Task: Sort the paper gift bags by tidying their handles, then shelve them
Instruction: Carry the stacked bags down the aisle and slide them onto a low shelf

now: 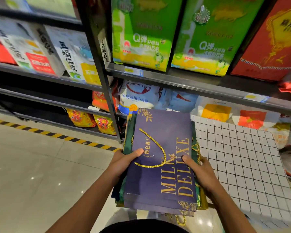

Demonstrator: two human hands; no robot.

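Stack of gift bags (pixel 160 165) held flat in front of you, partly over white tiled desk (pixel 242 157), navy bag on top. Gold cord handle (pixel 155 148) lies loose across top face; more cords stick out at right edge and near end. Left hand (pixel 124 161) and right hand (pixel 198 170) grip stack edges, thumbs on top. Judged: stack gathered, handles untidied, shelving not begun. Shelf (pixel 191 81) ahead carries green boxes (pixel 171 34).

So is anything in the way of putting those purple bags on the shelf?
Partly. Both hands, left and right, grip the stack of bags. Flour sacks already fill the lower shelf straight ahead.
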